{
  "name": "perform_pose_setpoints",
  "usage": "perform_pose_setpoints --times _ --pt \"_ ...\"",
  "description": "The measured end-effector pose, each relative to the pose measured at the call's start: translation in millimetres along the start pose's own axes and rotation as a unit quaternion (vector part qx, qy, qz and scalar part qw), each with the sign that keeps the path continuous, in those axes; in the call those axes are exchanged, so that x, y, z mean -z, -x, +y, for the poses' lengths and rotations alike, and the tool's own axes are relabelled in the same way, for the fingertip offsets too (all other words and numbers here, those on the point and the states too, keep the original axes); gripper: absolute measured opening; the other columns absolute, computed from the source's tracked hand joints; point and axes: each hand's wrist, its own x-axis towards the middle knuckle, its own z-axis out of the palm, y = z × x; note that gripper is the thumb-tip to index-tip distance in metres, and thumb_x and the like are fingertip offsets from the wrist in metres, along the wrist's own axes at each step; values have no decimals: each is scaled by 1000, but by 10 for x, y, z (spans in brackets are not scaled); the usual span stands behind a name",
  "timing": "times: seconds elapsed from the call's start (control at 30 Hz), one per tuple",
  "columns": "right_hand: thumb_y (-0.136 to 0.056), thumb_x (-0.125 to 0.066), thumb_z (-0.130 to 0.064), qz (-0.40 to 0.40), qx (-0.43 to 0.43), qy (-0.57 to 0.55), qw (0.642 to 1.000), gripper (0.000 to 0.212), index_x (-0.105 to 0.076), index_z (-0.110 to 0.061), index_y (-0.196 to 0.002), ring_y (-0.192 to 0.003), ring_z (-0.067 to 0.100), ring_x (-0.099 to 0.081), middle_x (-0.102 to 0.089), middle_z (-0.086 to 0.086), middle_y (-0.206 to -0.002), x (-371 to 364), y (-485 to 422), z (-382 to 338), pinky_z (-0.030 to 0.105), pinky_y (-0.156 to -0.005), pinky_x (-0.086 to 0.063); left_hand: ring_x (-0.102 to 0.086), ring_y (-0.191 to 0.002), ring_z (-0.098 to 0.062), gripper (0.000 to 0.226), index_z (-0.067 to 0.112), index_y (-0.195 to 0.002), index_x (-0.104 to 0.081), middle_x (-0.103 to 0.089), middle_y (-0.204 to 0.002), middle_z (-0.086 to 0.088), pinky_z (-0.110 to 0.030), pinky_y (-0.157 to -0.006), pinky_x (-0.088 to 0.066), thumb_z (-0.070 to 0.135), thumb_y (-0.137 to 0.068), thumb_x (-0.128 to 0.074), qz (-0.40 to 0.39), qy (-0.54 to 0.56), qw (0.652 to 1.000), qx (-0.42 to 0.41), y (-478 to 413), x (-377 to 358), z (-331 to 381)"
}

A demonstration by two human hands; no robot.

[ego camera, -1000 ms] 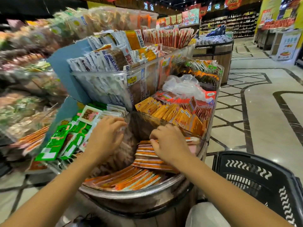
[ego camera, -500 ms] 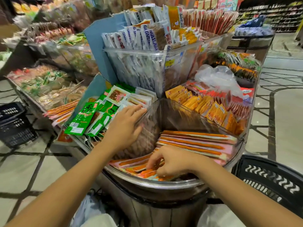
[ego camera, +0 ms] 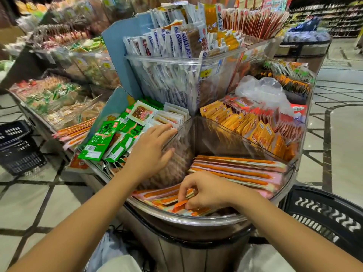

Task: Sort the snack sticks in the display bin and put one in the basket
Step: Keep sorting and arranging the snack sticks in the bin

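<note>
Snack sticks in long orange-and-pink wrappers fill the front compartment of the round display bin. One tidy stack lies flat just beyond the right hand's fingers, and a looser layer sits directly under them against the bin's near rim. The right hand is down in this loose layer, fingers curled, with thumb and fingertips pinching the end of one orange stick. The left hand holds nothing. Its fingers are straight and slightly spread, lying across the top edge of the clear divider that walls off this compartment. Green packets are heaped just to the left of those fingers, touching the side of the hand. Small orange packets stand in rows beyond the right fingers, behind another clear wall. A black plastic basket sits low, just to the right of the right wrist and close beside the bin. Only its rim and one slotted wall show.
</note>
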Motion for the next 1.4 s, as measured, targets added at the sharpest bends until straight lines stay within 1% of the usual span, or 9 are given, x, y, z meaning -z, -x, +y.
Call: perform_pose_setpoints --times 0.13,0.3,0.53,0.73,0.97,1.07,1.23,1.3,1.4 --pt "-85 -73 -14 50 16 -44 998 15 -73 -23 -97 -72 -9 -56 -63 -18 -85 42 71 -69 9 -62 -42 -41 -139 -23 58 20 -145 -52 -47 -153 0 -44 -116 -36 39 -90 -55 -5 10 1000 7 -1 20 13" --pt "-73 -88 -39 164 23 -100 981 29 -65 -22 -79 -65 3 -53 -64 0 -78 103 158 -118 31 -61 -45 -43 -138 -23 61 20 -144 -53 -48 -152 0 -44 -116 -37 42 -87 -53 -5 15 1000 9 -6 21 15" --pt "-89 -73 -28 371 71 -195 905 16 -63 -20 -80 -68 23 -58 -63 4 -73 324 264 -154 41 -65 -49 -39 -141 -21 59 21 -147 -50 -45 -155 2 -40 -118 -32 39 -92 -60 -9 -3 1000 2 -3 8 0" --pt "-104 -44 -7 393 37 -381 836 29 -71 -10 -94 -59 16 -53 -73 4 -78 622 406 -138 17 -49 -36 -41 -140 -22 60 20 -147 -50 -47 -154 1 -40 -118 -33 42 -91 -58 3 -16 1000 -11 3 13 11" --pt "-109 -32 -30 387 23 -427 817 53 -70 -5 -82 -53 26 -46 -72 21 -80 713 527 -56 29 -53 -38 -57 -121 -29 41 13 -123 -65 -58 -137 -8 -48 -102 -49 19 -83 -73 75 -21 995 -62 53 71 60" --pt "-110 -27 -30 387 25 -442 809 57 -69 -2 -83 -46 21 -47 -71 27 -83 737 561 -27 31 -52 -38 -59 -114 -20 28 17 -114 -68 -64 -122 0 -37 -99 -48 32 -92 -60 104 20 990 -92 133 115 242" --pt "-111 -25 -27 403 18 -432 807 56 -72 1 -96 -45 22 -45 -74 21 -86 776 602 18 32 -59 -50 -59 -110 6 30 34 -122 -65 -67 -117 21 -29 -98 -51 49 -96 -58 -111 279 953 26 263 98 706" --pt "-111 -26 -30 410 18 -438 800 56 -73 -1 -100 -46 22 -46 -74 20 -87 784 597 31 36 -64 -51 -69 -103 -6 24 32 -119 -68 -74 -112 12 -39 -95 -56 38 -96 -65 -191 386 901 54 289 33 758" --pt "-107 -33 -43 434 10 -440 786 55 -74 -7 -104 -50 22 -51 -75 14 -86 792 599 42 38 -66 -52 -74 -86 -32 14 26 -105 -74 -76 -96 -6 -51 -74 -62 32 -94 -70 -192 428 879 83 306 16 750"
